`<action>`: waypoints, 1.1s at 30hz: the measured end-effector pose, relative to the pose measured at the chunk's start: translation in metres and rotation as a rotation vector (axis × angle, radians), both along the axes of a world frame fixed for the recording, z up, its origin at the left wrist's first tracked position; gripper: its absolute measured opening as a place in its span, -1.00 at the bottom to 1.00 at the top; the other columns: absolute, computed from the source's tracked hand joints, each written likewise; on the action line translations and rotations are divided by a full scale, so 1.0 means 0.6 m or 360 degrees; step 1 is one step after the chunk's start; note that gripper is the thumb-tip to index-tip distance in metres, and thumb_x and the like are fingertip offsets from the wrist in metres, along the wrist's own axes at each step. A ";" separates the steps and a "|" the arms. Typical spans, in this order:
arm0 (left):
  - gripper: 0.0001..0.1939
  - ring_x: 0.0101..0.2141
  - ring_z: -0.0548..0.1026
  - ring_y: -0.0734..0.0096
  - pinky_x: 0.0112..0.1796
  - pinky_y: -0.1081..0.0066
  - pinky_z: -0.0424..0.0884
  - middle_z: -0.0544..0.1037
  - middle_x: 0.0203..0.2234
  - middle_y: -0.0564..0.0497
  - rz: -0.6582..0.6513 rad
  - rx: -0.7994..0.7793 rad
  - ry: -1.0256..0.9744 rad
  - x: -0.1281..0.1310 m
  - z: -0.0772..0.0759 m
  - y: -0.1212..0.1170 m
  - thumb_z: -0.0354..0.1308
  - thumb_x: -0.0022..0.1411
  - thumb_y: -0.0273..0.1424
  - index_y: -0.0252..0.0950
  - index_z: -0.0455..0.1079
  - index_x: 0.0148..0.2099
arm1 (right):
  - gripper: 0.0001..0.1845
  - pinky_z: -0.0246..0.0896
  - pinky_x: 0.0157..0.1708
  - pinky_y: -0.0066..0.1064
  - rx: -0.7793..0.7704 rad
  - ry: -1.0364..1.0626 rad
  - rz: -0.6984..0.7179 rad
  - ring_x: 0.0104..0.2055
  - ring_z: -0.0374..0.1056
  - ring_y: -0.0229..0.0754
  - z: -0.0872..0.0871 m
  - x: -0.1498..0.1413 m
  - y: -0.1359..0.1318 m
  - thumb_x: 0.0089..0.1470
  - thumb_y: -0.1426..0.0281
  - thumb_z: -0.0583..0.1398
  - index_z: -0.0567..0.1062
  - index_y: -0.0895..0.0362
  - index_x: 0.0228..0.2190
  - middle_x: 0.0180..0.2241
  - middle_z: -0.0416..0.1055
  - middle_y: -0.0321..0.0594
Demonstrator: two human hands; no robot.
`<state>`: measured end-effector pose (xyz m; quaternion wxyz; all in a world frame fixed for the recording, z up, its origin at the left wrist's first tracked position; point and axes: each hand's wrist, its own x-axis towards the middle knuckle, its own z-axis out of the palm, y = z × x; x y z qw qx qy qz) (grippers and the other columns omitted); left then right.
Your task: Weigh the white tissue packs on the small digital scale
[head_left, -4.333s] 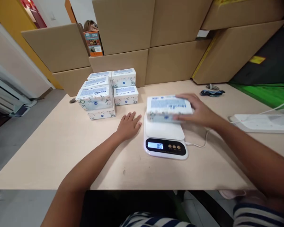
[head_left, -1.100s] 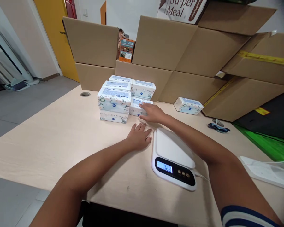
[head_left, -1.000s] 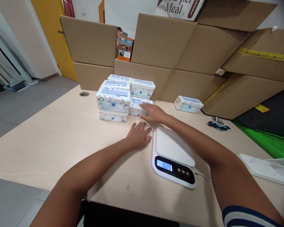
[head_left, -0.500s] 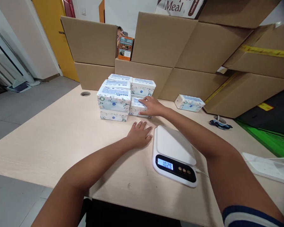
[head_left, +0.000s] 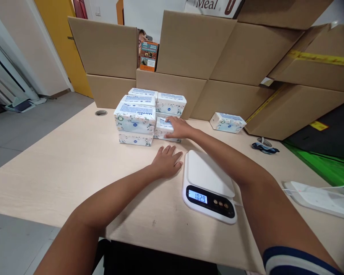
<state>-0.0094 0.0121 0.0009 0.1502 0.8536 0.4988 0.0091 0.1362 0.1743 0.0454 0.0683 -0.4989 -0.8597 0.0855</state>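
Note:
My right hand reaches over to the front right tissue pack of a stack and grips its right end, fingers on top and thumb along the front side. That pack lies low, beside a taller front left pair whose upper tissue pack is printed "Manhua". More white floral packs stand behind, among them the back right tissue pack. Flat on the table, fingers spread, my left hand holds nothing. Just right of it is a white kitchen scale with a lit display, apparently 1029; my right forearm crosses above its far corner.
A single tissue pack lies at the back right against cardboard boxes. An orange box sits in a gap between the flaps, a person partly visible behind. A dark blue bundle and a white power strip are on the right.
The view has shifted slightly, so everything appears a little farther left and up. Both hands keep their places: the right on the pack, the left flat on the table.

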 end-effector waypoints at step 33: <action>-0.27 0.73 -0.03 -0.05 0.67 -0.12 -0.11 0.02 0.74 -0.24 -0.0043 0.0081 0.0023 0.004 0.001 0.015 -0.18 0.70 -0.13 -0.32 0.11 0.73 | 0.27 0.14 0.54 0.41 0.0311 0.0097 0.0026 0.56 0.19 0.55 0.157 0.120 -0.228 0.10 -0.19 0.52 0.19 -0.05 0.59 0.54 0.25 0.07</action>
